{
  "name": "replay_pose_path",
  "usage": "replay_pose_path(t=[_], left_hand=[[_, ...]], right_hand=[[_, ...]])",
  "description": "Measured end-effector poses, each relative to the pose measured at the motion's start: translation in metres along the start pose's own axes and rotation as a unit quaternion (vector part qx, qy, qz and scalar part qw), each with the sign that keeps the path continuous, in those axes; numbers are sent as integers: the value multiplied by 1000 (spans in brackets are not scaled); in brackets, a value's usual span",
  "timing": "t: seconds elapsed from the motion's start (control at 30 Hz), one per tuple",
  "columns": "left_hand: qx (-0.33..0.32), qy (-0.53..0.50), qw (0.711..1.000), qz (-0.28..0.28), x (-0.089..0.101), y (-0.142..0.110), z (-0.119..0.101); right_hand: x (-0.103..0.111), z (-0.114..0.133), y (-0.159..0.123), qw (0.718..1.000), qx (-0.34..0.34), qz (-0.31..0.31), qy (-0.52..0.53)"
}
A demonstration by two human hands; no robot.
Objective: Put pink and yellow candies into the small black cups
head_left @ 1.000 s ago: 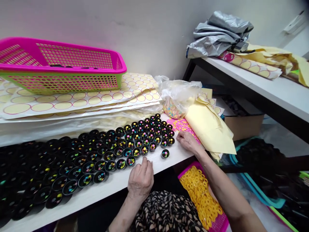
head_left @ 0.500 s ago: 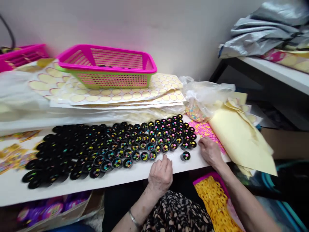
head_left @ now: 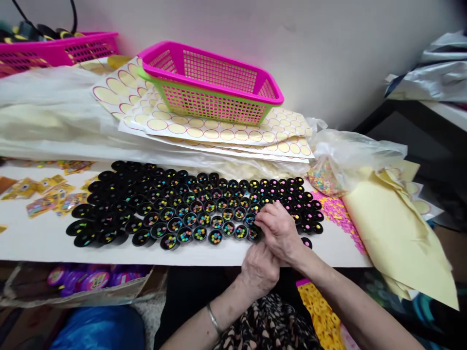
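Note:
Several small black round cups (head_left: 193, 214) with coloured beads inside stand in close rows on the white table (head_left: 44, 240). My right hand (head_left: 279, 231) lies over the front rows near their right end, its fingers curled down onto the cups. What they hold, if anything, is hidden. My left hand (head_left: 260, 271) sits at the table's front edge just below it, and its fingers are covered by my right hand. One cup (head_left: 307, 242) stands apart to the right of my right hand.
A clear bag of coloured beads (head_left: 328, 177) and yellow paper sheets (head_left: 397, 238) lie at the right. A pink and green basket (head_left: 215, 82) rests on round-sticker sheets (head_left: 226, 133) behind. Yellow stickers (head_left: 47, 197) lie at left. Below are a cardboard box (head_left: 83, 284) and yellow rings (head_left: 321, 316).
My right hand has moved left from beside the pink bead sheet onto the front cups, over my left hand. The view has swung to the left.

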State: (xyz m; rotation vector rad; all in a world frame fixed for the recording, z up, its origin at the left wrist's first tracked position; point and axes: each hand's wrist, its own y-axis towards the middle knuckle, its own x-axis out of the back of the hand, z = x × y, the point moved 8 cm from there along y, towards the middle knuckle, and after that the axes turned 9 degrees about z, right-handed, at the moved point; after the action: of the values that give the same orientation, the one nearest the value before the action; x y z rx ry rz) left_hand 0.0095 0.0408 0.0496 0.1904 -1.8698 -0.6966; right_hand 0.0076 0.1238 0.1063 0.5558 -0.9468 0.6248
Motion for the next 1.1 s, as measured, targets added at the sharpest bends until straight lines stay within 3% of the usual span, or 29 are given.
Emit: replay_pose_path(t=[0.17,0.67,0.8,0.93,1.03,1.1], left_hand=[[4,-23,1000,-19,-2,-3,2],[-6,-38,999,-25,-1,-3,2],[-13,-22,999,-20,1,-1,1],[-11,-1,1000,-9,3,5,2],[-28,43,999,2,2,8,-1],[-37,82,996,10,-1,9,-2]], right_hand=[[-17,-4,9,998,-23,27,-45],[-20,4,17,983,-25,85,-162],[-21,1,19,988,-22,84,-131],[2,-10,12,999,-22,14,-28],[43,-35,-13,991,-43,-115,60],[71,-63,-45,968,-88,-209,106]])
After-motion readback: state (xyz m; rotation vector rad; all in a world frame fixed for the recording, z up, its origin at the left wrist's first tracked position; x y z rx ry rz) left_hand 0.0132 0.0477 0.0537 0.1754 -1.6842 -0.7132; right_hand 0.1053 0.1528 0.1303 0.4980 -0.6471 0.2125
